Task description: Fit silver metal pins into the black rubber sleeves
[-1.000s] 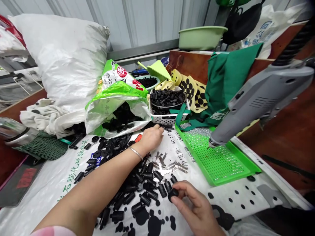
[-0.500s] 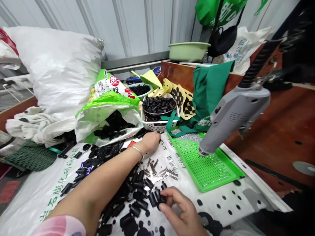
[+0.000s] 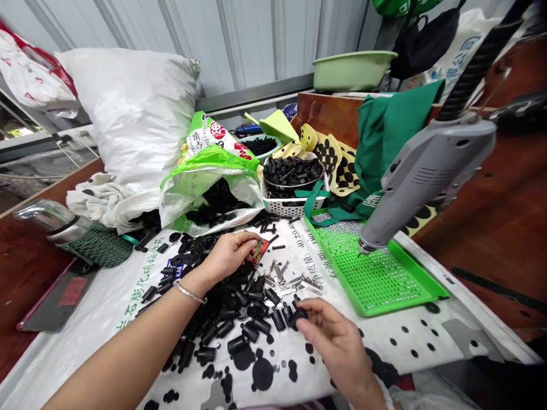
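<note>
My left hand reaches over the pile of black parts, its fingers pinched together beside a red printed mark on the white sheet. A small thin piece shows at those fingertips, too small to name. My right hand is closed, thumb and fingers pinching a black plastic part. Similar black cylinders with narrow tips stand just left of it. Between the two hands lie several flat metal strips. A dark spring-like piece rests near my left fingertips.
A grey electric screwdriver hangs over a green perforated tray on the right. Behind are an open bag of black parts and a white basket under a bowl of black tubes. A large white sack stands back left.
My left hand has drawn back from near the white basket, towards me and left, to the red mark. My right hand still holds the black part. The view has shifted.
</note>
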Tool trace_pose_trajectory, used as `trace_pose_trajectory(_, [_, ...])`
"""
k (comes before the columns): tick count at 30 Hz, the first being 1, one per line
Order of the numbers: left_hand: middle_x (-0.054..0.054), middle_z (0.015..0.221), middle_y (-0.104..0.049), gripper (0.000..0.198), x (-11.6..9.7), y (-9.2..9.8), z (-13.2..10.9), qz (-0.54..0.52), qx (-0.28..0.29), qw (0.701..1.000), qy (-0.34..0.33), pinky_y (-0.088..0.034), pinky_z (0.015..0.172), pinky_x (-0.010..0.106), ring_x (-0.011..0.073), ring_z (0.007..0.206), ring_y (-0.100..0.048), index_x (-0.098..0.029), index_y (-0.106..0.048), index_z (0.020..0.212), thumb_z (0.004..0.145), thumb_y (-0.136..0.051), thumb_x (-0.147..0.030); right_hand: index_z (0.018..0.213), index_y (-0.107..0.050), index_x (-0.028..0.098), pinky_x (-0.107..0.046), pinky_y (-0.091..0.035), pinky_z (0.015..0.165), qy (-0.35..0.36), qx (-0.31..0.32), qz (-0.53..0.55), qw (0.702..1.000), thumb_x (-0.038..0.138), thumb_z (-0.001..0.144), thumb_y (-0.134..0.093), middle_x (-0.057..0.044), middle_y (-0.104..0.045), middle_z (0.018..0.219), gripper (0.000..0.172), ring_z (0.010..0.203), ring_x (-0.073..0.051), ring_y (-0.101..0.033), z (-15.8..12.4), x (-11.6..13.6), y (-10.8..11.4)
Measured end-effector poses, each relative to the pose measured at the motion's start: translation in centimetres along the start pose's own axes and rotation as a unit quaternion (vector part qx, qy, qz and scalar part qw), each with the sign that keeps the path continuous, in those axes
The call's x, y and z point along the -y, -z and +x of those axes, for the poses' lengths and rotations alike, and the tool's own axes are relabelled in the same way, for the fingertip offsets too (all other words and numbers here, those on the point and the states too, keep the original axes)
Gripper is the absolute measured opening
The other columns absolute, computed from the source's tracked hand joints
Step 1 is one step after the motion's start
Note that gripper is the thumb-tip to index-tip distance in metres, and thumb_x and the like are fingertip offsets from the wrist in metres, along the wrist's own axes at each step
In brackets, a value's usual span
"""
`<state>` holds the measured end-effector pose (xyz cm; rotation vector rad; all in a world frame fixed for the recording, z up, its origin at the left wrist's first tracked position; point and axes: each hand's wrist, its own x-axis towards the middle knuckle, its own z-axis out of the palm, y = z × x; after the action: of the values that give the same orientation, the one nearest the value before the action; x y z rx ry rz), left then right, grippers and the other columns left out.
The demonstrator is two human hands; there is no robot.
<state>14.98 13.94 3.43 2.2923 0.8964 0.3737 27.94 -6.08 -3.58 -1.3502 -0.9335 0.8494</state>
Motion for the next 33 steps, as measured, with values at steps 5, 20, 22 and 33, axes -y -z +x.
trace_pose_trajectory(5, [0.006, 0.085, -0.064, 0.033, -1.9, -1.5, -4.6, -0.394, 0.027, 0.913, 0.104, -0.049, 0.051, 0.021, 0.0084, 0.055, -0.058, -0.012, -0.058, 0.102, 0.076, -0.059, -0.032, 0.091, -0.057, 0.019, -0.019, -0.043, 0.051, -0.022, 0.007, 0.142, 0.990, 0.031, 0.077, -0.062, 0.004, -0.053, 0.061, 0.019, 0.053, -0.008, -0.049, 1.2, 1.6, -0.7])
trace_pose_trajectory(20, [0.007, 0.080, -0.067, 0.027, -2.6, -2.5, -9.4, -0.541, -0.045, 0.830, 0.128, -0.049, 0.046, 0.018, 0.0103, 0.056, -0.061, -0.011, -0.057, 0.096, 0.075, -0.064, -0.027, 0.095, -0.059, 0.021, -0.017, -0.045, 0.051, 0.014, 0.049, 0.127, 0.991, 0.024, 0.078, -0.061, 0.003, -0.058, 0.068, 0.018, 0.055, -0.006, -0.052, 1.3, 3.2, -3.7])
trace_pose_trajectory(22, [0.008, 0.081, -0.068, 0.024, -2.4, -2.5, -9.6, -0.566, -0.072, 0.809, 0.142, -0.050, 0.048, 0.018, 0.0107, 0.057, -0.062, -0.011, -0.059, 0.091, 0.075, -0.064, -0.027, 0.101, -0.059, 0.020, -0.019, -0.046, 0.051, 0.025, 0.050, 0.102, 0.993, 0.023, 0.079, -0.059, 0.002, -0.058, 0.068, 0.023, 0.054, -0.007, -0.052, 1.1, 2.9, -4.1])
trace_pose_trajectory(33, [-0.001, 0.058, -0.058, 0.025, -1.7, -3.4, -10.9, -0.482, -0.138, 0.852, 0.152, -0.046, 0.054, 0.021, 0.0087, 0.053, -0.053, -0.012, -0.064, 0.082, 0.072, -0.066, -0.034, 0.112, -0.055, 0.020, -0.035, -0.050, 0.077, 0.304, 0.013, -0.160, 0.939, 0.006, 0.079, -0.053, -0.008, -0.063, 0.097, 0.036, 0.088, -0.019, -0.060, 1.0, 2.2, -5.3])
